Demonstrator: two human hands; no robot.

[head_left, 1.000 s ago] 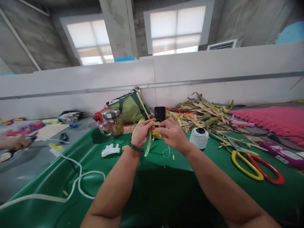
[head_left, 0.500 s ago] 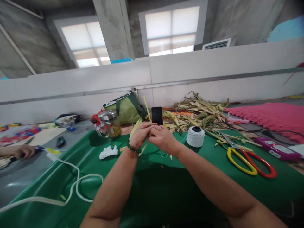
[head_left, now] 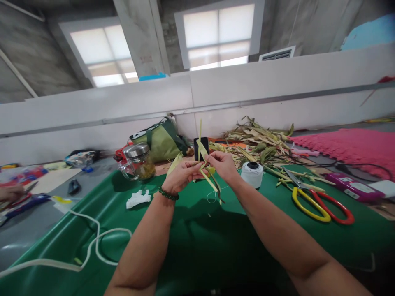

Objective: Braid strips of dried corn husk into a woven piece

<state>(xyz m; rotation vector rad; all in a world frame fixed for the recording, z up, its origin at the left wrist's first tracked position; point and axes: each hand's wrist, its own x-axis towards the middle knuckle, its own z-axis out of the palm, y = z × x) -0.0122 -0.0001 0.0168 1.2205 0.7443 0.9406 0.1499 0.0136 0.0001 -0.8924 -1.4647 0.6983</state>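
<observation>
My left hand, with a green bead bracelet at its wrist, pinches pale green corn husk strips above the green cloth. Close beside it, my right hand grips the same husk piece between thumb and fingers. One narrow strip points up past a black phone, while other ends hang below the fingers. A wider husk leaf shows behind my left hand. Right of my right hand stands a spool of white thread. A thin loop of thread lies under the hands.
Scissors with yellow and red handles lie at the right, near a purple box. Dried husks pile up at the back. A glass jug, crumpled tissue and white cable are on the left. Another person's hand is at far left.
My hands have moved slightly apart, and my right hand has turned, showing more of the husk strips. The upright strip has shifted right. The view has moved a little.
</observation>
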